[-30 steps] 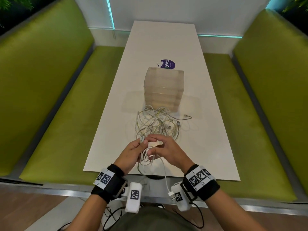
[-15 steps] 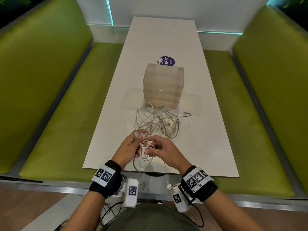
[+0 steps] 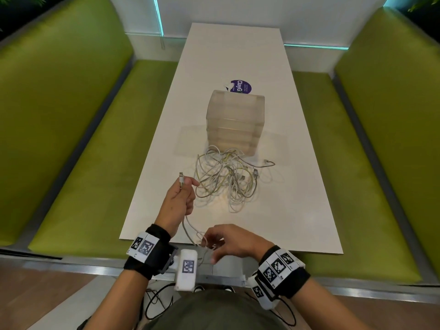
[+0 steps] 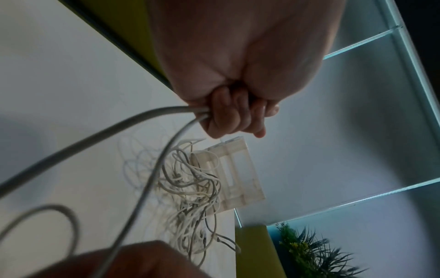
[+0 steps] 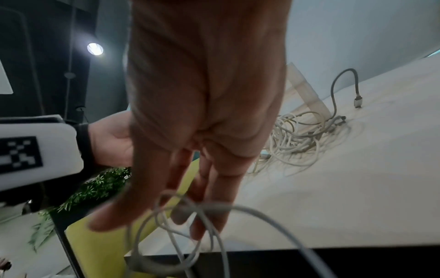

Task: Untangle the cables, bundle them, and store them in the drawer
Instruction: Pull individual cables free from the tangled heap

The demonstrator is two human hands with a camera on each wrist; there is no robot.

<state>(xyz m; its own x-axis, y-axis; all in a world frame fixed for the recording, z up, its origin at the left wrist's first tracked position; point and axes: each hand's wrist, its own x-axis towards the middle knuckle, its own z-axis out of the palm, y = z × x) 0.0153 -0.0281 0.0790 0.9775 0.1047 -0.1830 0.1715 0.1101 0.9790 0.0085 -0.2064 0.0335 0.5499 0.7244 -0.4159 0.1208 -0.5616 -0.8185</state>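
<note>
A tangle of white and grey cables (image 3: 226, 177) (image 4: 190, 188) (image 5: 292, 139) lies on the white table (image 3: 285, 210), just in front of the translucent drawer unit (image 3: 235, 122) (image 4: 238, 175). My left hand (image 3: 181, 196) (image 4: 228, 112) grips one pale grey cable (image 3: 188, 225) (image 4: 95, 139) in its fist, with the connector end (image 3: 181, 178) sticking up above the fingers. The cable runs down to my right hand (image 3: 223, 239) (image 5: 209, 188) at the table's front edge. That hand pinches small loops of the cable (image 5: 197, 208) at its fingertips.
Green padded benches (image 3: 71, 139) (image 3: 381, 151) flank the long table on both sides. A purple round sticker (image 3: 241, 86) lies behind the drawer unit. A grey cable end with a metal plug (image 3: 267, 161) (image 5: 357, 101) sticks out to the tangle's right.
My hands have parted. The left hand carried the cable's connector end up and to the left, and the right hand drew back to the table's front edge with the loops.
</note>
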